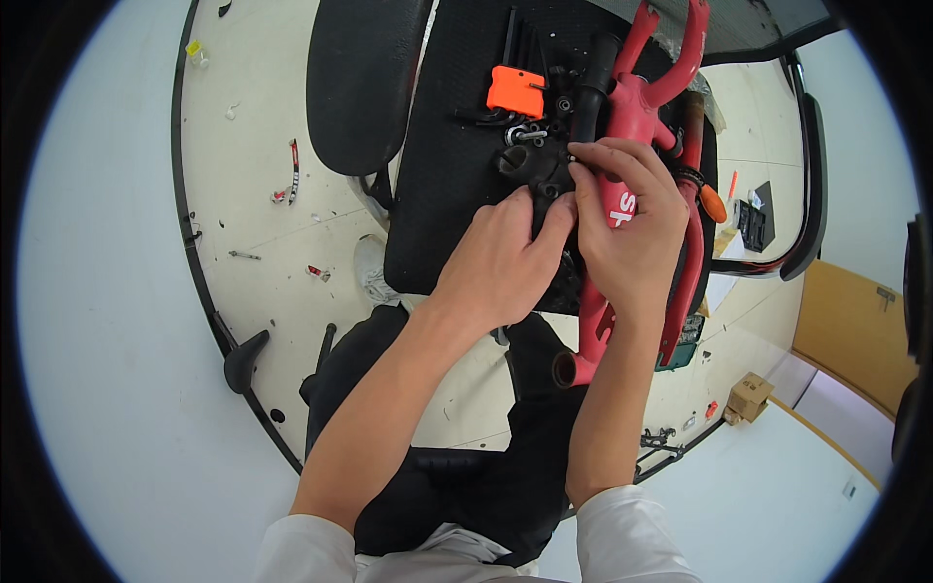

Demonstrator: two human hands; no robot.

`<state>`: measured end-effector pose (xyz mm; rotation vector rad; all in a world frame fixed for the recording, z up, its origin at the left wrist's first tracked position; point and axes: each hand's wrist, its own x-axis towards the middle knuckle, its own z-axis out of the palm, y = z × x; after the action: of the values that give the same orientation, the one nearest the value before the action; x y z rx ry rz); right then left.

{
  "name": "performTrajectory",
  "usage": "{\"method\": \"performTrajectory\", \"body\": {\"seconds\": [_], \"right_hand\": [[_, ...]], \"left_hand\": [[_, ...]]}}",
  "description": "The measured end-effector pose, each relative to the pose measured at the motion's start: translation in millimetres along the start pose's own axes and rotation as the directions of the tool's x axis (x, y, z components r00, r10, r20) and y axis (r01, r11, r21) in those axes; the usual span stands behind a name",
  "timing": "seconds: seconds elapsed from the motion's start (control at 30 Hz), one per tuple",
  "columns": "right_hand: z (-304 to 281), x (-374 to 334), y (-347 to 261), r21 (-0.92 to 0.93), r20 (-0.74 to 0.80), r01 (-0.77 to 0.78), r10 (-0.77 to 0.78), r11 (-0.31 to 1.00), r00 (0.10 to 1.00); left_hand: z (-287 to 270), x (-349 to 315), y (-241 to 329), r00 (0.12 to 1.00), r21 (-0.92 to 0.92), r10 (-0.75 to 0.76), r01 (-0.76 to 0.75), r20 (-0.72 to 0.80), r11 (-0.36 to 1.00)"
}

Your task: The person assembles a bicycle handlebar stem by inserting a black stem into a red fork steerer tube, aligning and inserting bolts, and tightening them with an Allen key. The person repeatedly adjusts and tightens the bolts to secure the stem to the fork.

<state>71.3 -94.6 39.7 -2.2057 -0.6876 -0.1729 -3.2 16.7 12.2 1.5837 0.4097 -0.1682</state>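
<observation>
A black bicycle stem (519, 161) with a round open clamp lies under my hands on the black chair seat (428, 194). My left hand (498, 257) is closed on its near part, thumb and forefinger pressed around it. My right hand (637, 219) pinches at the stem's right side; something small may sit between its thumb and forefinger, too small to name. Right beside that hand runs a pink-red bicycle frame (634, 117), partly covered by it. Beyond the stem are a black tube (595, 83) and an orange folding hex key set (515, 90) with keys swung out.
Small metal parts (564, 105) lie around the hex key set. An orange reflector (713, 204) sticks out right of the frame. A black chair back or pad (367, 78) stands at the left. On the floor are a bicycle saddle (246, 361), a cardboard box (750, 396) and scattered parts.
</observation>
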Motion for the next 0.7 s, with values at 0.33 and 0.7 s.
{"method": "performTrajectory", "body": {"seconds": [0.33, 0.7], "right_hand": [[3.4, -0.9, 1.6, -0.033, -0.014, -0.036, 0.035, 0.999, 0.999], [5.4, -1.2, -1.8, -0.056, -0.024, -0.014, 0.013, 0.998, 1.0]], "left_hand": [[0.3, -0.3, 1.0, 1.0, 0.004, 0.027, -0.027, 0.01, 1.0], [-2.8, -0.4, 4.1, 0.999, 0.004, -0.035, 0.035, 0.019, 0.999]]}}
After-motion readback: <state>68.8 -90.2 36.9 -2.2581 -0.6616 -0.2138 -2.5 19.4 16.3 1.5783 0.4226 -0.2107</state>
